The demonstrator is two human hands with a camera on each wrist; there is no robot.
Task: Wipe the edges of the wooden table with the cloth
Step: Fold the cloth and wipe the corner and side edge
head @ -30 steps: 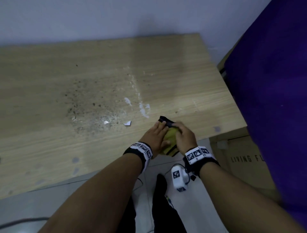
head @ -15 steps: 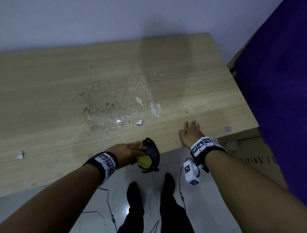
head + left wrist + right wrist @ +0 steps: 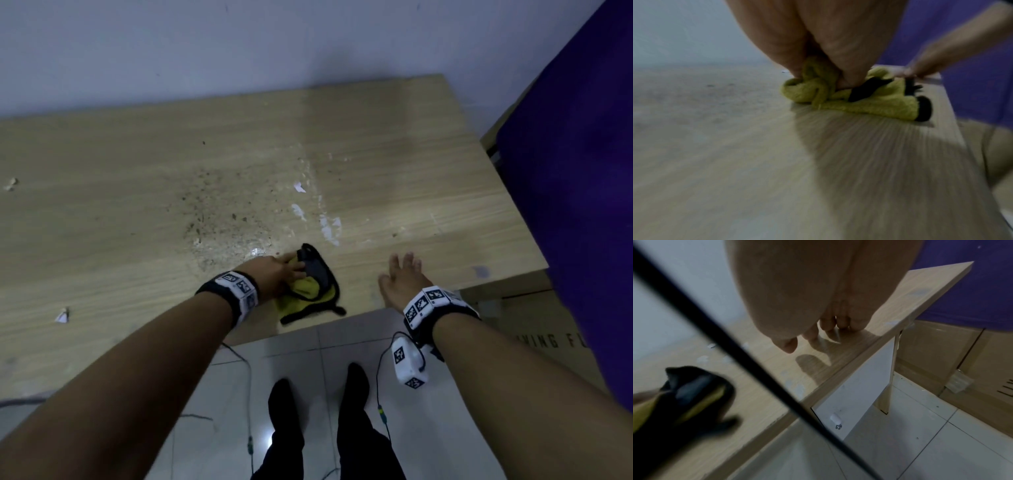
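The yellow cloth (image 3: 305,294) with black trim lies bunched on the wooden table (image 3: 137,205), right at its front edge. My left hand (image 3: 279,274) grips it from the left, fingers dug into the folds. The left wrist view shows the cloth (image 3: 869,104) crumpled under that hand (image 3: 828,48), blurred. My right hand (image 3: 402,277) is a little to the right of the cloth, open, fingers spread. In the right wrist view its fingertips (image 3: 830,326) touch the table top (image 3: 838,366) near the front edge, and the cloth (image 3: 694,394) shows at lower left.
Dark specks (image 3: 222,219) and white flecks (image 3: 329,226) mark the table's middle; paper scraps (image 3: 62,315) lie at the left. A purple fabric mass (image 3: 582,171) and a cardboard box (image 3: 548,329) stand at the right. My legs (image 3: 284,428) and cables are below, on tiled floor.
Both hands held the cloth at the edge a second ago. The left hand then took it below the edge and has now brought it back onto the table top. The right hand let go and rests open.
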